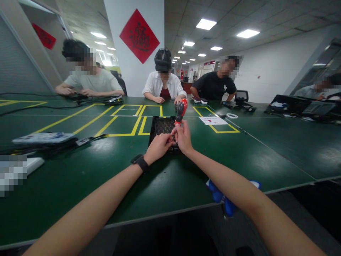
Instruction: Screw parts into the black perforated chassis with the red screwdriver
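Note:
A screwdriver (181,111) with a red and black handle stands nearly upright in front of me, its handle up and its shaft down. My right hand (183,138) is closed around the lower end of the handle and the shaft. Close beside it, my left hand (159,146) is pinched near the screwdriver's tip; what lies between its fingertips is too small to make out. Both hands are over the near part of a black open box (162,125) with a mesh-like inside. My hands cover part of the box.
The green table (128,192) carries yellow tape outlines. Dark cables and a flat stack (45,138) lie at the left. A white sheet (213,121) and a tape roll (232,116) are right of the box. Blue gloves (220,195) hang at the near edge. Several people sit opposite.

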Available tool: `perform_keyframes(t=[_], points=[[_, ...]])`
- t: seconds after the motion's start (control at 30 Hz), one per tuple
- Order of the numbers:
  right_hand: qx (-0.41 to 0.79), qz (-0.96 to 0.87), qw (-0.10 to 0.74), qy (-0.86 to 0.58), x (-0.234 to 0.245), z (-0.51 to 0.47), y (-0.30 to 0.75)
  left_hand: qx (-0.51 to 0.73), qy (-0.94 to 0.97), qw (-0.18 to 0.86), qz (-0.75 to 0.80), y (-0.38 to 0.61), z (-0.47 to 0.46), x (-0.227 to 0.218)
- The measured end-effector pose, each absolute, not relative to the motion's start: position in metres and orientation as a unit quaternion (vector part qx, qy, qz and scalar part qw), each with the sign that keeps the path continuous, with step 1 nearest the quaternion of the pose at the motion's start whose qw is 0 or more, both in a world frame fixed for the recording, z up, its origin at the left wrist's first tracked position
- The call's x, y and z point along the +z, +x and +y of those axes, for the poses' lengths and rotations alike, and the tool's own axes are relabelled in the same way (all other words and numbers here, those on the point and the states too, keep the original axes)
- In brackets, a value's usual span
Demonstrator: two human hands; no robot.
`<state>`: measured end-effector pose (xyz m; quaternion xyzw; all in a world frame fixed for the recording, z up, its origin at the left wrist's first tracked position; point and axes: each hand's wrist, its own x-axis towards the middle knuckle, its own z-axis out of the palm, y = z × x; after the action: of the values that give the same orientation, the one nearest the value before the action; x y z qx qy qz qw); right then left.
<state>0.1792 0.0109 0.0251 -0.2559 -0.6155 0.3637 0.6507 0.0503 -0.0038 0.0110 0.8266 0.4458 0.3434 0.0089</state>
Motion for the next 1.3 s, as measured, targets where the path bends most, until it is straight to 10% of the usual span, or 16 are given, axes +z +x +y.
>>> perform_keyframes(t=[1.3], points=[[0.391,-0.614,0.642,-0.24,0.0249,0.0126,0.1777,0.307,0.819,-0.073,0.479,0.054,-0.0104,0.0134]])
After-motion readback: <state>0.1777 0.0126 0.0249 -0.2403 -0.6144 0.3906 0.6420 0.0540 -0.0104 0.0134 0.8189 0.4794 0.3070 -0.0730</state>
